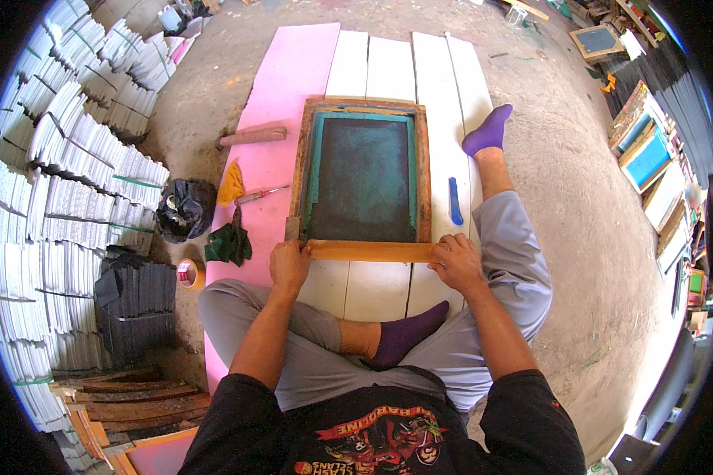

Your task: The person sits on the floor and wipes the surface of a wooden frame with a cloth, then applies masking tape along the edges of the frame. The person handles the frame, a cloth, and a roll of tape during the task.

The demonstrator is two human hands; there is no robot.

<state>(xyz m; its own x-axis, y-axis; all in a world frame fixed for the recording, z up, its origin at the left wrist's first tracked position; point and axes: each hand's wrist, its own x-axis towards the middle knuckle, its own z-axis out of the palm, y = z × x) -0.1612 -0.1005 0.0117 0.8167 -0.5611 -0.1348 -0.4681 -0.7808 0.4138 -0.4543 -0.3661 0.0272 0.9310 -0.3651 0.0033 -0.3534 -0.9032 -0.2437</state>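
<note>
Gripping the orange squeegee (370, 251) at each end, left hand (290, 265) and right hand (455, 261) curl closed around it at the near edge of the screen frame (362, 170); judging the stroke finished, lifting comes next

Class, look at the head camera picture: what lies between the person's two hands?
In the head view, a wooden squeegee bar spans the stretch from the left hand to the right hand. Each hand grips one end, at the near edge of the wooden-framed printing screen.
</note>
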